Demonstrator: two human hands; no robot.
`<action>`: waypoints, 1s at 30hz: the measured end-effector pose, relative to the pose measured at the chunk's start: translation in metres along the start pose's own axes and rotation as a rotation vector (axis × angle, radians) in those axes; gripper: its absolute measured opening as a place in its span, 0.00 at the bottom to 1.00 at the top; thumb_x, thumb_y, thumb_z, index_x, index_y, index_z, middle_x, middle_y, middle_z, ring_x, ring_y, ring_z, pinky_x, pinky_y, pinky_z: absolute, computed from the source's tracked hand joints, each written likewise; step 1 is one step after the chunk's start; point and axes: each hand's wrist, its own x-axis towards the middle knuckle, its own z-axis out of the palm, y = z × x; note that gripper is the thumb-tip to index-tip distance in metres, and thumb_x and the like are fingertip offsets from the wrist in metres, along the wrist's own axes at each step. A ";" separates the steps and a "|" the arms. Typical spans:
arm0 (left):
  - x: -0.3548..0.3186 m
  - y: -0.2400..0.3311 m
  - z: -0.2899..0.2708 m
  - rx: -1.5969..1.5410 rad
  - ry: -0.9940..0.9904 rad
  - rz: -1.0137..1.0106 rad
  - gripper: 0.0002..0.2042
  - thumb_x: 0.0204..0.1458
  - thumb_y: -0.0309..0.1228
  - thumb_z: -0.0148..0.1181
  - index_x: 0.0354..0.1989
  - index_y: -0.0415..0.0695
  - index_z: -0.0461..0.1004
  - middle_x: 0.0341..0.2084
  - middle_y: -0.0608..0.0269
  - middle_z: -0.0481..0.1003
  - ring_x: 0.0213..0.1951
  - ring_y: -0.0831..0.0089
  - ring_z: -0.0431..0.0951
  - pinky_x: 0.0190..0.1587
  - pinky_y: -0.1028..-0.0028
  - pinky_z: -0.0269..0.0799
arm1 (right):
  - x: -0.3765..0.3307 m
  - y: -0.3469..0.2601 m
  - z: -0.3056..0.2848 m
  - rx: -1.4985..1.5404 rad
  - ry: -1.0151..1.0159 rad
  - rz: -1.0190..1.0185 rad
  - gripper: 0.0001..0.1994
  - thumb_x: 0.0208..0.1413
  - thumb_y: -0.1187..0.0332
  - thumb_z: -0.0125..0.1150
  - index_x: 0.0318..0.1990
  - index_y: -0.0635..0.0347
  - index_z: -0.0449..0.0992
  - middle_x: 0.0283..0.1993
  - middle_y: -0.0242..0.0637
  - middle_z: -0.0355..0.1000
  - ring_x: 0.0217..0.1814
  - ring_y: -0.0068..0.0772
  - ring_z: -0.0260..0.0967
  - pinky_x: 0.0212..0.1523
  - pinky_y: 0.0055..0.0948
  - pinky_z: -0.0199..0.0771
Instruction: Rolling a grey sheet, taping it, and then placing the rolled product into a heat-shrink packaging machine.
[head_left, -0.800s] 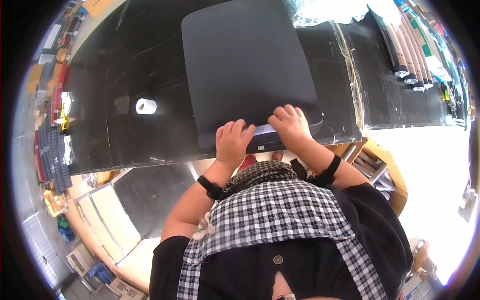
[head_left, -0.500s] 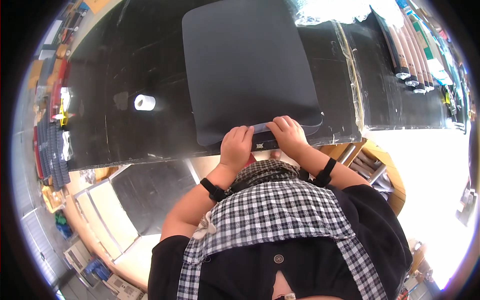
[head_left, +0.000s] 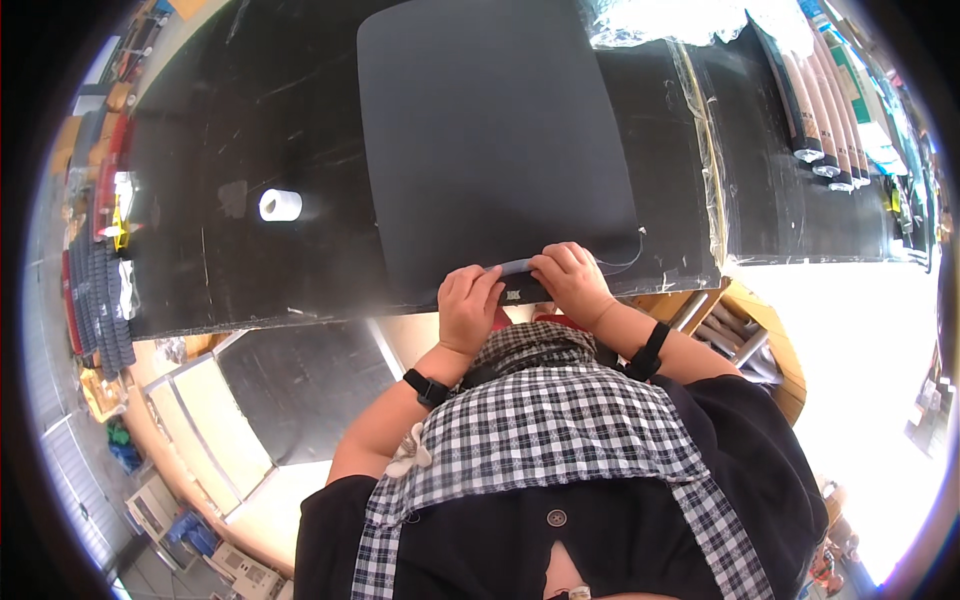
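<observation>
A large dark grey mat (head_left: 490, 140) with rounded corners lies lengthwise across the black table (head_left: 290, 140). Its near edge is turned up into a narrow roll (head_left: 516, 267) at the table's front edge. My left hand (head_left: 470, 308) grips this roll, its fingers curled over the top. Close beside it, to the right, my right hand (head_left: 573, 284) holds the same roll with bent fingers. Between the hands a small pale label (head_left: 513, 295) shows on a dark strip. The thumbs are partly hidden.
A small white roll (head_left: 281, 205) rests left of the mat. Clear crinkled plastic (head_left: 655, 22) lies at the far right, and several long brown rolls (head_left: 812, 120) are stacked beyond it. A taped seam (head_left: 712, 160) crosses the table. Below its right edge is a wooden bin (head_left: 745, 330) of rolled pieces.
The mat's near edge has been rolled slightly farther, and its near corners no longer lie flat. Both hands have shifted a little left and down with it.
</observation>
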 end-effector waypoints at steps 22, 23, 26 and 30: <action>0.059 -0.039 0.013 0.245 -0.004 0.123 0.16 0.51 0.42 0.59 0.22 0.45 0.65 0.21 0.59 0.65 0.27 0.57 0.68 0.29 0.61 0.63 | 0.040 0.054 -0.013 -0.139 -0.011 0.046 0.16 0.52 0.51 0.56 0.32 0.55 0.69 0.34 0.34 0.66 0.40 0.36 0.66 0.42 0.34 0.67; 0.060 -0.044 0.014 0.238 0.002 0.146 0.16 0.51 0.42 0.59 0.22 0.45 0.65 0.21 0.59 0.65 0.27 0.57 0.68 0.29 0.61 0.63 | 0.040 0.060 -0.017 -0.154 0.007 0.055 0.16 0.52 0.51 0.56 0.32 0.55 0.69 0.34 0.34 0.66 0.40 0.36 0.66 0.42 0.34 0.67; 0.061 -0.052 0.012 0.356 -0.088 -0.034 0.18 0.53 0.44 0.57 0.20 0.46 0.63 0.20 0.60 0.64 0.27 0.58 0.68 0.27 0.62 0.64 | 0.040 0.069 -0.022 -0.241 0.009 0.123 0.17 0.53 0.49 0.55 0.30 0.55 0.71 0.34 0.33 0.67 0.41 0.34 0.65 0.42 0.32 0.66; 0.064 -0.050 0.013 0.348 -0.144 -0.146 0.18 0.53 0.44 0.57 0.20 0.46 0.63 0.20 0.60 0.64 0.26 0.58 0.68 0.27 0.61 0.64 | 0.050 0.072 -0.028 -0.217 -0.090 0.230 0.18 0.54 0.48 0.54 0.31 0.56 0.73 0.34 0.34 0.68 0.41 0.35 0.67 0.43 0.32 0.68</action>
